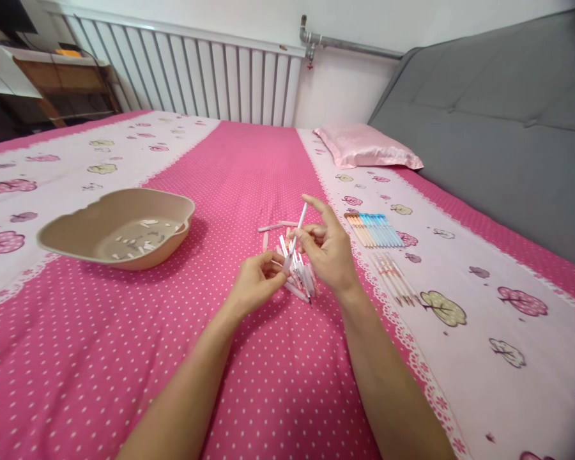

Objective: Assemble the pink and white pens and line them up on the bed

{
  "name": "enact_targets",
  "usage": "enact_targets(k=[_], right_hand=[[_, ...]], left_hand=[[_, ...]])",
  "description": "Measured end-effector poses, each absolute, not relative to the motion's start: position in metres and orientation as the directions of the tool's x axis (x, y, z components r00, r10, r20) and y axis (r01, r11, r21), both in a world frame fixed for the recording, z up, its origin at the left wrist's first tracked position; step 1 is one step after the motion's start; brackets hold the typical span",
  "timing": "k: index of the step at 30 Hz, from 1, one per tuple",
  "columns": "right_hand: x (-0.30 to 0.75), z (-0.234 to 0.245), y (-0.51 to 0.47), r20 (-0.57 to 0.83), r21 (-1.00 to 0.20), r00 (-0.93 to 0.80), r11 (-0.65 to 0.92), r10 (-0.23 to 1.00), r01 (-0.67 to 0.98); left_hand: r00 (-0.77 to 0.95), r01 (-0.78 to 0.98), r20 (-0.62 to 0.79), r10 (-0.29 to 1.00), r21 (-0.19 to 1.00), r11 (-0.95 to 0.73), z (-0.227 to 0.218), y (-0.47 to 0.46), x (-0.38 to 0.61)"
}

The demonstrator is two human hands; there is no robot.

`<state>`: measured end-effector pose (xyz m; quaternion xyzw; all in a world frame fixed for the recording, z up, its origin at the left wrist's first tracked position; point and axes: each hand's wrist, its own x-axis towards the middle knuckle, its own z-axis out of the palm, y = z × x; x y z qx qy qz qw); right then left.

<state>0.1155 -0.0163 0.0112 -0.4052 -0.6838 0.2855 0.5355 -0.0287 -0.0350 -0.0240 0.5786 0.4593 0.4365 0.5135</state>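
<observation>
Between my two hands a slim pen (298,225) stands tilted, white in its upper part and pale pink and translucent lower down. My left hand (259,278) pinches its lower end between thumb and fingertips. Higher up, my right hand (329,249) grips the white part with thumb and fingers, its index finger stretched to the top end. Whether the white part is a separate refill cannot be made out. Beneath both hands lies a loose pile of pink and white pen parts (307,281) on the bed, partly hidden by the fingers.
A beige basin (76,237) with several small white and grey pieces inside stands on the left. To the right lie a row of blue and orange pens (374,230) and a row of pale pink pens (393,278). Farther back are a pink pillow (368,145) and a grey headboard (489,108).
</observation>
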Motion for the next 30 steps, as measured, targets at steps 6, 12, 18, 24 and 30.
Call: enact_targets(k=[6, 12, 18, 24, 30], right_hand=[[0.1161, 0.0106, -0.0171, 0.479, -0.815, -0.14, 0.498, 0.867, 0.295], [0.1171, 0.009, -0.0143, 0.451, -0.808, -0.218, 0.5, 0.865, 0.311], [0.116, 0.0104, -0.0151, 0.442, -0.81, -0.229, 0.496, 0.867, 0.313], [0.1158, 0.0098, -0.0154, 0.42, -0.811, -0.264, 0.49, 0.868, 0.32], [0.1158, 0.0097, -0.0156, 0.411, -0.819, -0.275, 0.484, 0.869, 0.307]], left_hand=[[0.174, 0.01, 0.06, 0.983, 0.998, -0.063, -0.025, -0.0335, -0.0295], [0.116, -0.051, 0.075, 0.99, 0.996, -0.069, -0.0219, -0.0332, -0.0289], [0.113, -0.071, 0.081, 0.99, 0.995, -0.073, -0.0235, -0.0321, -0.0287], [0.116, -0.098, 0.112, 0.987, 0.99, -0.101, -0.0259, -0.0325, -0.0296], [0.112, -0.136, 0.107, 0.988, 0.987, -0.091, -0.0221, -0.0334, -0.0285]])
